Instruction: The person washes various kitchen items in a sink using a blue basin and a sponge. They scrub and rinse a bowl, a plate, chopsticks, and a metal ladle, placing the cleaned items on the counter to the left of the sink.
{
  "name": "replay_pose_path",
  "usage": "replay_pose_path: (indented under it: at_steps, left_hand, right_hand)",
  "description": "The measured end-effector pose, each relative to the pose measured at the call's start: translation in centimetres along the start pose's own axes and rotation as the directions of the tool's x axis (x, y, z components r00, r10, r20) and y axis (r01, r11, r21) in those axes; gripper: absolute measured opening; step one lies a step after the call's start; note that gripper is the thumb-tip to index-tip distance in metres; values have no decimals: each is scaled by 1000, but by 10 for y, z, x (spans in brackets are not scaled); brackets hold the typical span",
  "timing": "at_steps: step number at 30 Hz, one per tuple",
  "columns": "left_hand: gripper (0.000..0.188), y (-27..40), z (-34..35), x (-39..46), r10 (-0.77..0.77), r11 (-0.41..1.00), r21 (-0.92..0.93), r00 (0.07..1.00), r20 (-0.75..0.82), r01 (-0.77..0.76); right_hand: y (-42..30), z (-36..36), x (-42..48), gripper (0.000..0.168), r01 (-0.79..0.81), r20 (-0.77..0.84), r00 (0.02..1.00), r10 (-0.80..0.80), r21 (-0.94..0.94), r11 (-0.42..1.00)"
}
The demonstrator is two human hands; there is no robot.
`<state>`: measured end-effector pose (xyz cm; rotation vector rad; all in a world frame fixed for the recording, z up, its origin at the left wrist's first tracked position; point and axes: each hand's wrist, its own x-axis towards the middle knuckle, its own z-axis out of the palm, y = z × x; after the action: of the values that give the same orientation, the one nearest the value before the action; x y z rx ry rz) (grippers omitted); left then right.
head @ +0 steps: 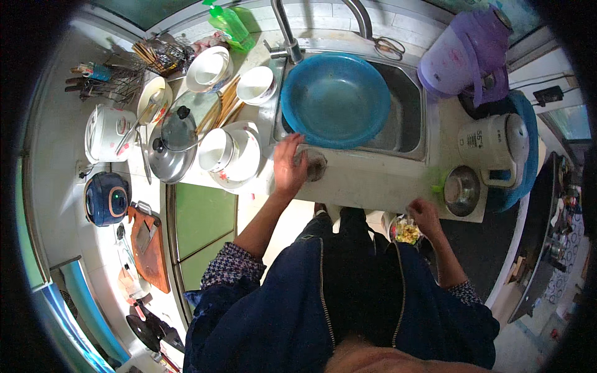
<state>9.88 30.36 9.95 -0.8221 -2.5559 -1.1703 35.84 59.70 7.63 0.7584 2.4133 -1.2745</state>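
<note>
My left hand (290, 167) is over the front edge of the sink counter, fingers apart, its fingertips by the rim of a blue plastic basin (336, 100). Beside its thumb lies a small round greyish thing, perhaps a scouring pad (317, 166); the hand partly covers it. The basin rests across the stainless-steel sink (406, 112), and only a wet sheen shows inside. My right hand (423, 217) hangs past the counter's front edge with curled, blurred fingers; whether they hold anything is unclear. Just below it is a bin with food scraps (406, 232).
Left of the sink stand white bowls (217, 150), glass pot lids (179, 126), chopsticks (226, 105) and a green soap bottle (231, 25). To the right are a metal bowl (461, 191), a white electric kettle (489, 140) and a purple plastic bucket (447, 60). A faucet (293, 49) rises behind the basin.
</note>
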Motion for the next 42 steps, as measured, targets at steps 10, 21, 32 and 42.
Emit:
replay_pose_path:
  at_steps: [10, 21, 32, 42]
  left_hand:
    - [30, -79, 3, 223, 82, 712, 665, 967, 241, -226]
    - [36, -139, 6, 273, -249, 531, 811, 870, 426, -245]
    - [37, 12, 122, 216, -340, 115, -803, 783, 521, 584]
    - [29, 44, 188, 210, -116, -608, -589, 674, 730, 533]
  right_hand:
    - [-126, -67, 141, 37, 376, -229, 769, -597, -593, 712]
    - [-170, -35, 288, 23, -195, 193, 981, 30, 978, 76]
    - [-226, -23, 337, 19, -262, 105, 807, -582, 946, -192]
    - [-214, -64, 278, 22, 507, -297, 402, -866, -715, 481]
